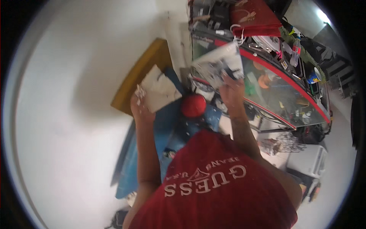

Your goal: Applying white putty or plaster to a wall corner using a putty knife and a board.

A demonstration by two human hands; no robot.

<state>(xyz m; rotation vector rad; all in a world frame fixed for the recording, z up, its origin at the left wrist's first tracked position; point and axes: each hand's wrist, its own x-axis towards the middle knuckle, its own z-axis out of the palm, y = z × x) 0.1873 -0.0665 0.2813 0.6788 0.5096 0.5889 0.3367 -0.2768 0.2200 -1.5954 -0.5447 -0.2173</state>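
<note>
My left hand [142, 107] grips a roughly square pale board [161, 89], stained and with crumbly white material along its left edge. My right hand [231, 87] is closed on a thinner flat pale piece [213, 61], smeared with white and dark grey marks, held up in front of the glass case. The two pieces are apart. Behind the left board stands a yellow panel [126, 93] against the white wall, with a blue surface [133, 152] below it and a red rounded object [193, 105] between my arms, partly blurred.
The white wall [65, 95] fills the left. A red-trimmed glass case [276, 95] at the right carries a red bag [253, 19], a plastic bottle [295, 53], a cup [314, 76] and clutter. Lower right are a wire rack [289, 143] and a white box [305, 160].
</note>
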